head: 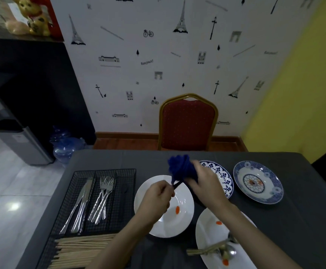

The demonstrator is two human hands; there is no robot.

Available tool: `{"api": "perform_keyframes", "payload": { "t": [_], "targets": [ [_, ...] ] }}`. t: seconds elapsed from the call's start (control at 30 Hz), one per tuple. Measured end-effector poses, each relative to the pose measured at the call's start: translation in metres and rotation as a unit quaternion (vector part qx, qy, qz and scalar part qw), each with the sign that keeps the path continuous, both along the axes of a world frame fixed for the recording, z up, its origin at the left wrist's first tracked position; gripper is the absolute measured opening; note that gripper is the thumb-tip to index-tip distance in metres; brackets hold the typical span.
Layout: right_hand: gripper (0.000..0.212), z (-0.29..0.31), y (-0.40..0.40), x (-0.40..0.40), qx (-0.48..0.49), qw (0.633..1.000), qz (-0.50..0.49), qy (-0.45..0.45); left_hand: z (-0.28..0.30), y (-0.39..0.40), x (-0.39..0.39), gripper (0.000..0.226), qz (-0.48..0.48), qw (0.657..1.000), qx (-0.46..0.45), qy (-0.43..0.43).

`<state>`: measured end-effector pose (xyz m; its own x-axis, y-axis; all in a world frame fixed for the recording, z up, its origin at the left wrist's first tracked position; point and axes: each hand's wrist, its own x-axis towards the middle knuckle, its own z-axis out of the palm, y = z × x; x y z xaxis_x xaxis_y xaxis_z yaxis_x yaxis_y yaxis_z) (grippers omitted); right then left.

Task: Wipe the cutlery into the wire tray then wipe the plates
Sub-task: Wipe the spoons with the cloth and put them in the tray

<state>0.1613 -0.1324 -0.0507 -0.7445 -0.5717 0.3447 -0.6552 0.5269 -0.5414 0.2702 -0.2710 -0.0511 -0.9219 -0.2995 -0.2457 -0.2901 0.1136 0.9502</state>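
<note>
Both hands worked a blue cloth (pixel 179 167) around a dark utensil above the white plate (pixel 185 193).

Head view: the left hand (pixel 156 199) pinched the dark handle (pixel 177 185); the right hand (pixel 205 183) gripped the bunched cloth; the wire tray (pixel 127 171) lay left of that plate, with knives (pixel 80 202), forks (pixel 104 197) and chopsticks (pixel 80 249) in it; a second white plate (pixel 203 226) nearer the person carried spoons (pixel 227 251); two patterned plates (pixel 259 181) sat beyond on the dark table (pixel 294 220).

My right hand (pixel 206 183) bunches the blue cloth (pixel 179 166) round a dark utensil handle (pixel 177 185) that my left hand (pixel 158 197) pinches. Below lies a white plate (pixel 183 193); the wire tray (pixel 100 171) sits at nine o'clock.
</note>
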Motion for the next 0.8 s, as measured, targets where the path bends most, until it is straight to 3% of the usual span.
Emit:
{"api": "perform_keyframes", "payload": {
  "t": [0.07,0.2,0.33,0.5,0.6,0.67,0.8],
  "targets": [
    [0.034,0.004,0.0,-0.007,-0.022,0.999,-0.023,-0.016,0.001,-0.002,-0.001,0.027,0.013,1.0,0.006,0.007],
    [0.045,0.0,-0.005,0.007,0.049,0.997,0.056,0.02,-0.002,-0.01,-0.005,0.026,0.016,1.0,0.009,0.0],
    [0.033,-0.001,0.001,-0.012,0.025,1.0,-0.013,-0.012,-0.004,-0.003,0.002,0.026,0.006,1.0,0.01,0.008],
    [0.043,-0.007,-0.004,0.003,0.049,0.998,0.03,-0.008,-0.009,-0.011,-0.004,0.028,0.002,1.0,-0.002,-0.015],
    [0.03,-0.011,-0.004,-0.01,0.053,0.998,-0.024,-0.03,-0.01,-0.011,-0.001,0.027,-0.014,1.0,0.017,-0.009],
    [0.022,-0.011,0.002,-0.023,0.002,0.994,-0.092,-0.056,-0.01,-0.015,0.002,0.026,-0.02,1.0,0.017,-0.003],
    [0.028,0.0,0.01,-0.029,-0.071,0.985,-0.145,-0.061,-0.009,-0.028,0.001,0.027,0.02,0.997,-0.069,0.006]
  ]
}}
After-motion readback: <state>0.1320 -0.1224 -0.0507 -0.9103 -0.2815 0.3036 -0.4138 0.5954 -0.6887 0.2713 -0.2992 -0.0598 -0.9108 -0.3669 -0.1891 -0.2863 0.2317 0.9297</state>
